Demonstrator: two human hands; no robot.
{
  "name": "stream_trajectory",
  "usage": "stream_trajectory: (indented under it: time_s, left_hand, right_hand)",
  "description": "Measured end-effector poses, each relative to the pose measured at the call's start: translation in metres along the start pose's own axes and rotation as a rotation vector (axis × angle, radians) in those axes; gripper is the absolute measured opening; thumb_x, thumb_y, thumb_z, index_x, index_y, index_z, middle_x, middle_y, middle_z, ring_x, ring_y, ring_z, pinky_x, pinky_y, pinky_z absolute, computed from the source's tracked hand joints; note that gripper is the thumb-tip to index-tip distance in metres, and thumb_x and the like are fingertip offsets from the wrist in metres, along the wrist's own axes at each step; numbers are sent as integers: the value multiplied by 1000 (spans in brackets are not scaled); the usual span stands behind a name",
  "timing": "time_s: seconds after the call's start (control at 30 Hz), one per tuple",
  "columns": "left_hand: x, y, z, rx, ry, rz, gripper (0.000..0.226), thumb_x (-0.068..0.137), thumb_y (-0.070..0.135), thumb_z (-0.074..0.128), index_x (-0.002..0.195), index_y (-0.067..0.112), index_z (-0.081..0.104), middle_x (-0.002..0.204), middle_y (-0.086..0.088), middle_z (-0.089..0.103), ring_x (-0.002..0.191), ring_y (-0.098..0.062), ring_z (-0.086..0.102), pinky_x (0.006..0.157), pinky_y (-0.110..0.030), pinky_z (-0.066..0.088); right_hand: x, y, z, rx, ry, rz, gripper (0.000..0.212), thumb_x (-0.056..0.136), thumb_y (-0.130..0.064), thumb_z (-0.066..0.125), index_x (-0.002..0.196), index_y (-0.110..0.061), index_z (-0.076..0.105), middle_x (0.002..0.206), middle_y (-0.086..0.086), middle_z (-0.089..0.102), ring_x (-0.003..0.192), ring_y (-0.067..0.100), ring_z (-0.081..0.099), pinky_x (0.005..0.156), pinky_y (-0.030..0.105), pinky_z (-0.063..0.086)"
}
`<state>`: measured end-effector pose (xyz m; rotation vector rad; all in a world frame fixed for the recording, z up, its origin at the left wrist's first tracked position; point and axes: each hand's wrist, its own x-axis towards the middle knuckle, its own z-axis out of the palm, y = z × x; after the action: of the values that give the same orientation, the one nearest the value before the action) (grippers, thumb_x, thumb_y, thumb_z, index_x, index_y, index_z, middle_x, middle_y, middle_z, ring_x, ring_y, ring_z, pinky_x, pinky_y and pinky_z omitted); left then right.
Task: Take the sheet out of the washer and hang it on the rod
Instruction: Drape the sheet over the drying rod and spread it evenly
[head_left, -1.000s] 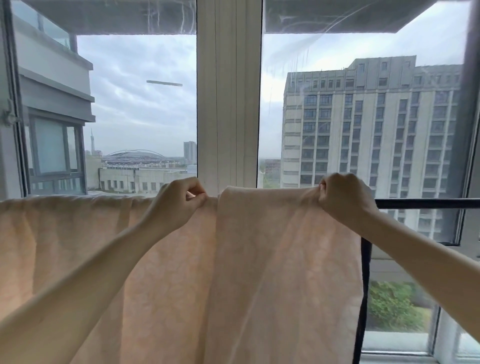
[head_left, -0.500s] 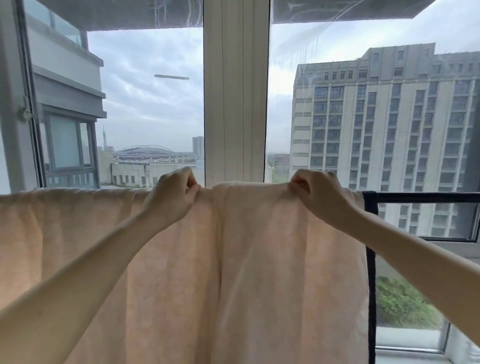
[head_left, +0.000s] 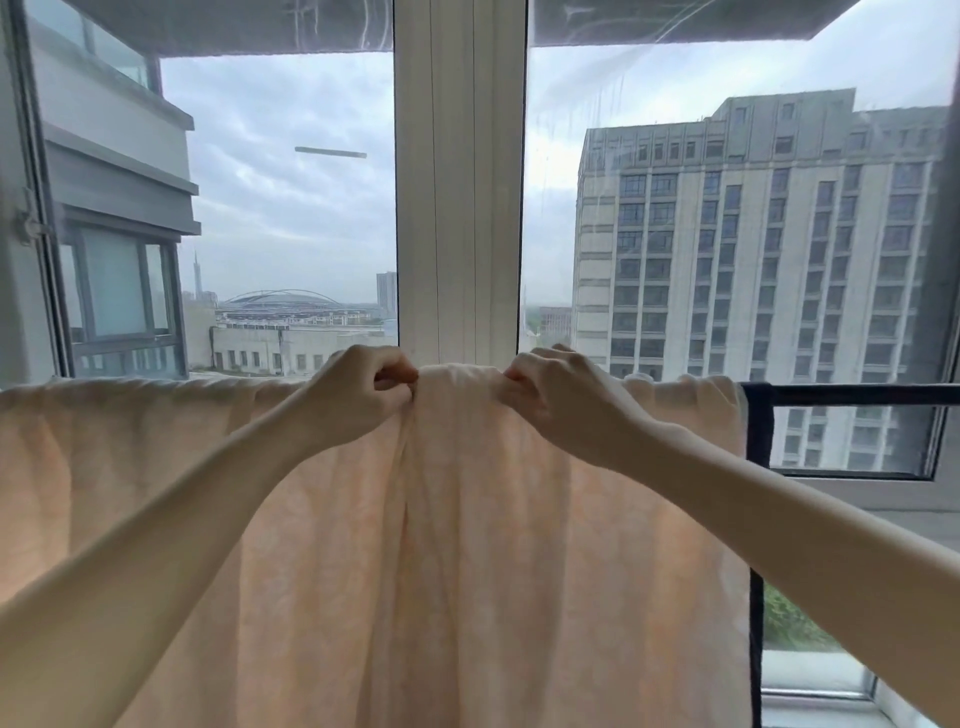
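Clearly the hanging step is nearly done: the peach sheet is already draped over the black rod in front of the window, falling in long folds. The left hand and the right hand sit close together at the top edge, each with curled fingers pinching the cloth where it crosses the rod. Between them the fabric is gathered into a raised pleat that runs down as a crease. The step in hand looks like evening out the drape. Next, I judge, the hands need to draw apart along the rod to flatten that gather, toward the bare stretch of rod at the right, without tugging the sheet off.
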<state>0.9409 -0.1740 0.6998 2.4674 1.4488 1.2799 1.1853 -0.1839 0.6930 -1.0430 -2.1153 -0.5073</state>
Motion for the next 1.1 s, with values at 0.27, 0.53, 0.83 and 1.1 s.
stream_trajectory:
  time_s: [0.27, 0.53, 0.83, 1.1]
  left_hand:
    - [-14, -17, -7, 7, 41, 36, 5, 92, 27, 63, 91, 26, 67, 83, 13, 67, 79, 2, 60, 72, -20, 45]
    - [-7, -10, 3, 15, 112, 25, 12, 93, 20, 59, 81, 20, 61, 57, 16, 58, 48, -1, 47, 54, -26, 35]
    - [-9, -1, 12, 174, 187, 36, 10, 96, 22, 51, 88, 18, 56, 74, 8, 63, 65, -5, 55, 53, -20, 31]
    - [-12, -10, 18, 266, 253, 117, 13, 100, 25, 44, 89, 20, 48, 69, 12, 57, 60, -2, 52, 50, -15, 24]
  right_hand:
    - [-12, 18, -4, -15, 120, 59, 16, 97, -27, 55, 89, -14, 53, 60, -11, 52, 50, 6, 52, 50, 36, 51]
    - [-17, 36, -26, -192, 60, 256, 10, 96, -16, 49, 88, -12, 53, 69, 3, 61, 61, 22, 59, 57, 40, 54]
    - [15, -27, 5, -6, -35, -11, 22, 97, -33, 55, 101, -12, 59, 96, 5, 68, 89, 22, 61, 77, 42, 53]
    - [2, 1, 3, -31, 80, 133, 15, 98, -25, 52, 88, -14, 55, 63, -2, 58, 53, 15, 58, 54, 40, 55]
